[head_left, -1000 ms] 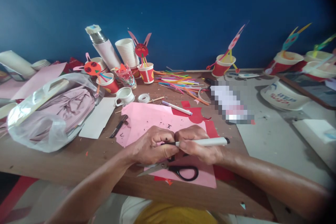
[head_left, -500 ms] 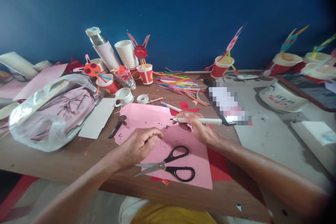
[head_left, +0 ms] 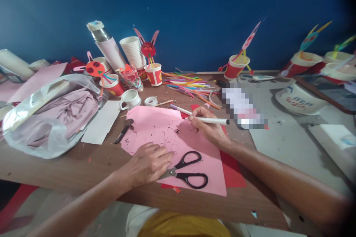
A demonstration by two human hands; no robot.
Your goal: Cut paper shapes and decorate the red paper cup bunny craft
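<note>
My right hand (head_left: 207, 124) pinches a white marker (head_left: 214, 120), its black end pointing right, above the upper right of a pink paper sheet (head_left: 203, 170). My left hand (head_left: 151, 164) lies palm down on the lower left of that sheet, fingers together and resting down. It covers the blades of a pair of scissors (head_left: 172, 172), whose black handles spread to the right. Small black marks and a faint drawn circle (head_left: 174, 147) show on the pink paper. Red paper (head_left: 233, 172) sticks out from beneath it.
A black pen (head_left: 124, 131), a white card (head_left: 101, 124), a mug (head_left: 130, 99) and a tape roll (head_left: 150, 101) lie left of the hands. Behind are coloured sticks (head_left: 189, 85) and cups with paper figures (head_left: 152, 74). A plastic bag (head_left: 52, 118) stands left, a white bowl (head_left: 300, 98) right.
My left hand has gone from a raised curl to lying flatter, over the scissor blades. In my right hand the marker's dark tip, seen before at the left, is now hidden by the fingers.
</note>
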